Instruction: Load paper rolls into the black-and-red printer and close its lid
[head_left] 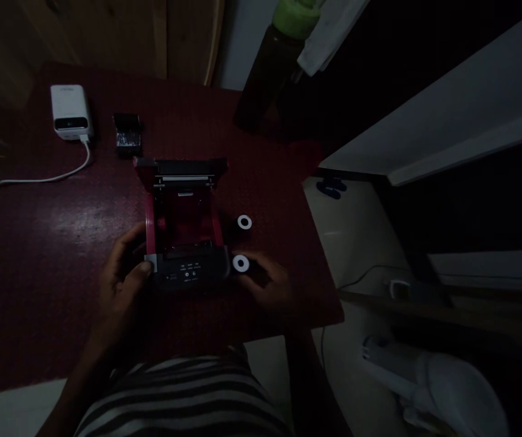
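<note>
Item: a red-and-black device (pixel 188 221), on the worktop (pixel 37 255) directly in front of the person, its lid (pixel 186 169) raised at the far side. Looks rigid, probably hard plastic, of moderate weight. Best hold: low on both side walls. The lid and its exposed bar seem the delicate parts, poor places to lift by; the button panel (pixel 190 273) is better left unpressed.

Item: left hand (pixel 122 279). Grip closed on the device's left side, thumb on the front corner.

Item: right hand (pixel 274 288). Grip narrow, thumb and forefinger about the near roll (pixel 241 263), just beside the device's right front corner. How firmly it presses, I cannot tell.

Item: far roll (pixel 244 222), upright, white ring end uppermost. Both rolls are likely light, apt to tip or roll away; pinch at the outer rim, as the dark sides may be slick.

Item: small black object (pixel 128 136), glossy, behind the device; nature unclear.

Item: white box (pixel 70 112), with cable (pixel 51 180), far left.
</note>
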### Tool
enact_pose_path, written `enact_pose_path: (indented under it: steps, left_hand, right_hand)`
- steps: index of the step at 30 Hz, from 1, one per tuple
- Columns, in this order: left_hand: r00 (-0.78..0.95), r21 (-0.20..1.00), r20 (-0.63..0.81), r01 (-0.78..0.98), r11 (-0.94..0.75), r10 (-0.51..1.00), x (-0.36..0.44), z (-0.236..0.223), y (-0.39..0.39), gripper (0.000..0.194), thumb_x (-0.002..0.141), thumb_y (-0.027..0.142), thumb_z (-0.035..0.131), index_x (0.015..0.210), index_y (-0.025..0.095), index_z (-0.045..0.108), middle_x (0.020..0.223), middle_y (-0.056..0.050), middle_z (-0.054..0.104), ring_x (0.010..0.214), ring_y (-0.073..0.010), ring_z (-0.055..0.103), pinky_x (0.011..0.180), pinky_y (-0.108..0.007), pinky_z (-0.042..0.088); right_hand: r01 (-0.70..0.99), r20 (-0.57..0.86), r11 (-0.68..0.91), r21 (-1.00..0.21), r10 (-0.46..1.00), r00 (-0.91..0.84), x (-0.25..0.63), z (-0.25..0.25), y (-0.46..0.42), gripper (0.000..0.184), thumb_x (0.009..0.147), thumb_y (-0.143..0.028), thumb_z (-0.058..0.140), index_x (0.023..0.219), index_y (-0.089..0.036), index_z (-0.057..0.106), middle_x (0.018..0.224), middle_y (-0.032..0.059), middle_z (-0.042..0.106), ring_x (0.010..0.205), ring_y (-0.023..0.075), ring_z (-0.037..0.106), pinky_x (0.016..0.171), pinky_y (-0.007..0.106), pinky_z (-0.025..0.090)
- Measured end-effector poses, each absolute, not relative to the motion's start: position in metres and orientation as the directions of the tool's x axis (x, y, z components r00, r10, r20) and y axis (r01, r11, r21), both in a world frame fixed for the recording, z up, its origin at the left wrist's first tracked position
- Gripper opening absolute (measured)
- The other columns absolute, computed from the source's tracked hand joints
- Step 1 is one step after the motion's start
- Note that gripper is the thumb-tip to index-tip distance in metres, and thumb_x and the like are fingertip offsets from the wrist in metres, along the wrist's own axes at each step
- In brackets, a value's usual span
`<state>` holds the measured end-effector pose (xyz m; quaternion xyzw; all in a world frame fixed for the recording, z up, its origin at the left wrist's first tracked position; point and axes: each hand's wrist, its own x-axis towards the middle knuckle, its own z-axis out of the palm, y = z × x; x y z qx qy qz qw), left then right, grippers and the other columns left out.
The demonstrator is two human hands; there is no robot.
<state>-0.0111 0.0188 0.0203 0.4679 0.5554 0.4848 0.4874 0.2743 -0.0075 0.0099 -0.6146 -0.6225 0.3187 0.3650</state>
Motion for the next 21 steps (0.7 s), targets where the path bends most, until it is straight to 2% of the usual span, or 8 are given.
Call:
enact_pose_path:
  steps: [2,4,7,10,14,17,21]
  left_hand:
    - [-0.089,0.996,-0.067,0.049,0.072,0.994,-0.010,0.022,0.019,0.055,0.100,0.044,0.072,0.153,0.031,0.069,0.159,-0.005,0.067,0.151,-0.0358,0.058,0.112,-0.042,0.058]
    - [-0.086,0.997,-0.069,0.037,0.073,0.994,-0.009,0.022,0.019,0.055,0.100,0.043,0.071,0.153,0.031,0.068,0.157,-0.005,0.068,0.148,-0.0343,0.060,0.115,-0.042,0.056]
    - [-0.079,0.996,-0.084,0.012,0.085,0.993,-0.008,0.022,0.019,0.056,0.100,0.041,0.071,0.154,0.029,0.067,0.155,-0.006,0.069,0.145,-0.0336,0.063,0.117,-0.044,0.055]
    - [-0.051,0.997,-0.071,-0.031,0.070,0.996,-0.008,0.019,0.019,0.056,0.101,0.041,0.070,0.155,0.028,0.065,0.157,-0.007,0.068,0.146,-0.0340,0.063,0.122,-0.048,0.052]
    - [-0.035,0.997,-0.060,-0.057,0.058,0.998,-0.008,0.019,0.019,0.058,0.102,0.044,0.071,0.156,0.027,0.063,0.159,-0.009,0.067,0.149,-0.0350,0.061,0.126,-0.050,0.048]
    - [-0.035,0.996,-0.083,-0.045,0.082,0.996,-0.010,0.020,0.020,0.058,0.101,0.045,0.073,0.155,0.027,0.064,0.158,-0.009,0.067,0.149,-0.0355,0.060,0.127,-0.050,0.047]
    - [-0.030,0.996,-0.081,-0.034,0.080,0.996,-0.011,0.019,0.021,0.059,0.100,0.047,0.074,0.156,0.029,0.064,0.155,-0.009,0.068,0.149,-0.0358,0.061,0.126,-0.050,0.049]
  right_hand:
    - [0.556,0.080,0.078,-0.827,0.997,-0.021,0.277,0.038,-0.006,0.031,0.093,-0.020,0.071,0.123,-0.028,0.077,0.121,0.0054,0.085,0.112,0.0261,0.081,0.101,0.046,0.065]
    - [0.596,0.162,0.211,-0.775,0.977,-0.136,0.274,0.071,0.003,0.035,0.096,-0.015,0.067,0.128,-0.029,0.074,0.124,0.0050,0.083,0.114,0.0253,0.080,0.101,0.044,0.064]
    - [0.671,0.271,0.432,-0.603,0.902,-0.337,0.251,0.103,0.030,0.038,0.100,-0.008,0.063,0.134,-0.023,0.071,0.128,0.0092,0.081,0.118,0.0271,0.075,0.108,0.047,0.060]
    - [0.741,0.130,0.524,-0.420,0.843,-0.522,0.214,0.110,0.061,0.036,0.104,-0.005,0.057,0.135,-0.015,0.071,0.128,0.0147,0.080,0.118,0.0306,0.071,0.105,0.048,0.058]
    - [0.848,-0.107,0.488,-0.206,0.850,-0.516,0.177,0.106,0.085,0.032,0.105,-0.001,0.052,0.121,-0.013,0.077,0.120,0.0167,0.081,0.116,0.0329,0.070,0.102,0.047,0.054]
    - [0.878,-0.195,0.456,-0.147,0.857,-0.477,0.167,0.104,0.095,0.029,0.104,-0.002,0.055,0.113,-0.015,0.080,0.112,0.0158,0.084,0.113,0.0324,0.072,0.098,0.044,0.052]
    - [0.895,-0.298,0.408,-0.180,0.845,-0.445,0.166,0.100,0.107,0.030,0.107,-0.006,0.057,0.111,-0.020,0.083,0.103,0.0115,0.085,0.092,0.0263,0.077,0.077,0.035,0.051]
